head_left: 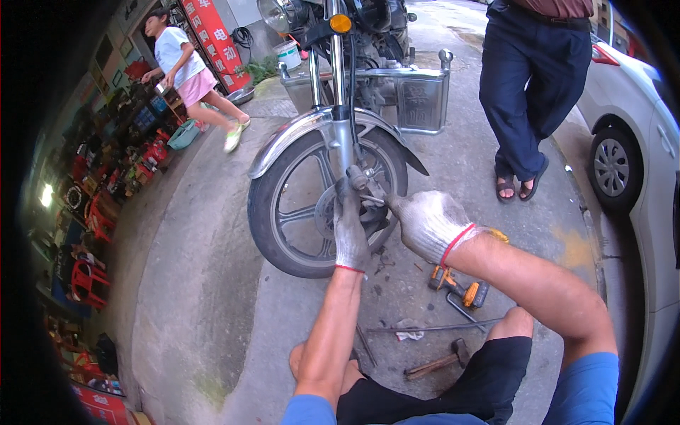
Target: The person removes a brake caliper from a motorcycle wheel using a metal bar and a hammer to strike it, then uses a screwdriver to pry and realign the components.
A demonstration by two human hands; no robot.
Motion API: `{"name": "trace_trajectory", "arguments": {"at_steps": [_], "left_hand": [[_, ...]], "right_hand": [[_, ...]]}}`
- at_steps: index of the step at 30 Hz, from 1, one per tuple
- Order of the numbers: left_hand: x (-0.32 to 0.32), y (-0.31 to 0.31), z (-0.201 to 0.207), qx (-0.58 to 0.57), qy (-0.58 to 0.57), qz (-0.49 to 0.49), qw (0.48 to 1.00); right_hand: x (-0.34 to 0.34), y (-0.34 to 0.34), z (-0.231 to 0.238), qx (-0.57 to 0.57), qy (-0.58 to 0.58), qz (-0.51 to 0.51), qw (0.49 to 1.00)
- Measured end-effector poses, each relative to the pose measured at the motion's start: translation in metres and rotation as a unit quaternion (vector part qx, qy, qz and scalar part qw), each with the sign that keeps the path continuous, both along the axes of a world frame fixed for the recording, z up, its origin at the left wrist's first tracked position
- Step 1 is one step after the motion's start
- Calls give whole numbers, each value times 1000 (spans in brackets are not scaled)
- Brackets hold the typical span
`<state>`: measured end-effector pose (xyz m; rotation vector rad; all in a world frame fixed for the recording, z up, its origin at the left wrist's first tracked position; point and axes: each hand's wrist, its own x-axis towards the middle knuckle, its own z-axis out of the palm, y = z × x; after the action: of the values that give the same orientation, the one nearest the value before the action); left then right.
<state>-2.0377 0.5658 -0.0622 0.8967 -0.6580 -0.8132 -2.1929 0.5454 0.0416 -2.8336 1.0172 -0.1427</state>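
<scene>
A motorcycle's front wheel [283, 212] stands before me under a chrome mudguard [280, 145]. My left hand [350, 234], in a soiled white work glove, reaches up to the lower end of the fork leg [343, 142] by the hub, its fingers closed around it. A metal brake part [361, 177] sits just right of those fingers. My right hand [431, 225], gloved too, makes a fist beside the wheel's right edge. A short shiny metal piece shows between the two hands; the right fist covers whatever it grips.
On the concrete lie an orange-and-black power tool [460, 287], a hammer [439, 360], and a long metal bar [425, 328]. A person in dark trousers [528, 85] stands at right near a white car [637, 106]. Another person [188, 67] walks at far left, beside cluttered shop goods [127, 163].
</scene>
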Motion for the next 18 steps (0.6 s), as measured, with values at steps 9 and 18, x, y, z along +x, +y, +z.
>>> {"name": "trace_trajectory", "arguments": {"at_steps": [9, 18], "left_hand": [[2, 17, 19, 18, 19, -81, 996], [12, 15, 3, 12, 13, -66, 998]], "right_hand": [[5, -1, 6, 15, 12, -1, 1000], [11, 1, 6, 26, 19, -5, 999]]}}
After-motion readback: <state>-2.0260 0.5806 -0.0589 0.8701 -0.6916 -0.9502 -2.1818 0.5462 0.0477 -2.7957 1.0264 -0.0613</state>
